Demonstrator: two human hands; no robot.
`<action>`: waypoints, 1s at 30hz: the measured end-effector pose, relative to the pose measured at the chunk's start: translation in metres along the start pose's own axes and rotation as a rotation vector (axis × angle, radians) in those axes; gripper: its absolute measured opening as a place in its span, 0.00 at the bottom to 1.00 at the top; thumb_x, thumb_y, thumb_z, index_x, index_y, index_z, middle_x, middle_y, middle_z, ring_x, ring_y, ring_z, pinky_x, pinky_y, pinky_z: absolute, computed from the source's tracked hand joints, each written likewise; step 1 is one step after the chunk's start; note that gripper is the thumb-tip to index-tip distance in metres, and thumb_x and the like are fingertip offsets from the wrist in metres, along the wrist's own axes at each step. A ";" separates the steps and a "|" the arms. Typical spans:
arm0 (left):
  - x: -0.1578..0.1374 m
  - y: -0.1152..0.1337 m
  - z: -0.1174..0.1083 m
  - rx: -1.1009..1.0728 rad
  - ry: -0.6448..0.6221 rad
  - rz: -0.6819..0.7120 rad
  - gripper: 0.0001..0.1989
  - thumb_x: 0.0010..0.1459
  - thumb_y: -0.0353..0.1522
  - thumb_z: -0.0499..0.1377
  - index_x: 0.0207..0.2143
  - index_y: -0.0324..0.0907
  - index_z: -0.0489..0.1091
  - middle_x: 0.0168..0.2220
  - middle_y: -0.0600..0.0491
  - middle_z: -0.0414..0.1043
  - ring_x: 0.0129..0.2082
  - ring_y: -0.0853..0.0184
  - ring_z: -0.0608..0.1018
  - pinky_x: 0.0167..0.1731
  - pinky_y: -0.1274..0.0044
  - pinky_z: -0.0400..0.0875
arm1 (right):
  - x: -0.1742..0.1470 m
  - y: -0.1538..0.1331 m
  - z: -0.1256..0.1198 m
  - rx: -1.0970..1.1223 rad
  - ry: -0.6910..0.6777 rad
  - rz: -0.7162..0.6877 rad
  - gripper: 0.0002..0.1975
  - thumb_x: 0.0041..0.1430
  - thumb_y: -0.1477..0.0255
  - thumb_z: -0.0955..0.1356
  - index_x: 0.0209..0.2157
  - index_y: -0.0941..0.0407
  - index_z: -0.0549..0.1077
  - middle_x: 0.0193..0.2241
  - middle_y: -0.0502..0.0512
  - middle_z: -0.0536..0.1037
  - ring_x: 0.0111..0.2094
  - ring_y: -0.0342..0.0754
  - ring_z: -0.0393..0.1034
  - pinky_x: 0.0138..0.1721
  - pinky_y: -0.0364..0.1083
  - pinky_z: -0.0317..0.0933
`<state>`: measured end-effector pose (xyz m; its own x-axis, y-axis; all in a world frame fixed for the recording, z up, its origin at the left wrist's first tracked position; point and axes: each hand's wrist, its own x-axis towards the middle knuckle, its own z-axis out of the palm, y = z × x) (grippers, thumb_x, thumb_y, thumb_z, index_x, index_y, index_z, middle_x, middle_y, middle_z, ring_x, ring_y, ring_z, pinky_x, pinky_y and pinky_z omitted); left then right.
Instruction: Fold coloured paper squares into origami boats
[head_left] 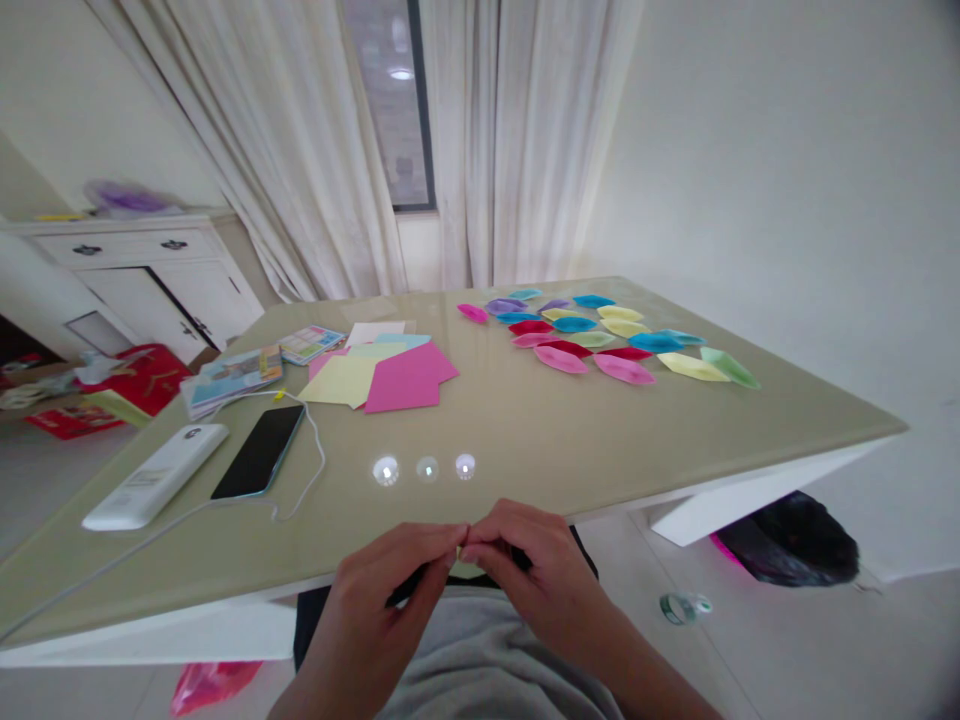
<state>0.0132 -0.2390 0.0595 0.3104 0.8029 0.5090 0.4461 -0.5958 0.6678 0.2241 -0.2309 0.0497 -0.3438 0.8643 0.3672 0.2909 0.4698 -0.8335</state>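
Observation:
My left hand [390,590] and my right hand [536,560] meet at the fingertips over my lap, just off the table's near edge. Both are closed in a pinch on a small piece of pale yellow-green paper [469,569]. The fingers cover most of it, so its folds cannot be made out. On the right half of the table lie several folded paper boats [621,366] in pink, red, blue, yellow, green and purple. Flat sheets of coloured paper [411,380], pink and yellow on top, overlap left of the middle.
A black phone [259,452], a white power bank [157,478] with a white cable [321,450], and booklets [234,378] occupy the left side of the glossy table [525,440]. On the floor at right are a black bag [795,540] and a tape roll [679,608].

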 end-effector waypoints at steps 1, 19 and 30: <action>0.000 -0.001 0.000 0.005 -0.003 0.010 0.13 0.67 0.28 0.62 0.51 0.49 0.81 0.46 0.50 0.86 0.43 0.65 0.87 0.44 0.80 0.82 | 0.000 0.000 0.000 0.002 -0.006 0.003 0.07 0.72 0.69 0.70 0.39 0.53 0.81 0.32 0.49 0.80 0.33 0.44 0.73 0.38 0.43 0.63; -0.005 -0.005 -0.002 -0.129 -0.073 -0.147 0.13 0.69 0.33 0.62 0.53 0.50 0.80 0.47 0.51 0.86 0.43 0.65 0.87 0.44 0.80 0.82 | 0.001 0.002 0.006 -0.010 0.094 0.037 0.10 0.69 0.65 0.72 0.35 0.55 0.82 0.26 0.49 0.78 0.25 0.42 0.67 0.30 0.42 0.60; -0.007 -0.006 -0.001 -0.327 0.109 -0.366 0.08 0.66 0.36 0.65 0.44 0.45 0.82 0.43 0.50 0.86 0.40 0.64 0.87 0.41 0.79 0.83 | 0.001 -0.002 0.002 0.077 0.031 0.001 0.02 0.66 0.73 0.73 0.37 0.55 0.81 0.31 0.49 0.75 0.31 0.42 0.69 0.34 0.41 0.62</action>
<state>0.0074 -0.2408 0.0522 0.0857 0.9641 0.2514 0.2175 -0.2643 0.9396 0.2216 -0.2311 0.0515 -0.3150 0.8705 0.3782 0.2210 0.4548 -0.8627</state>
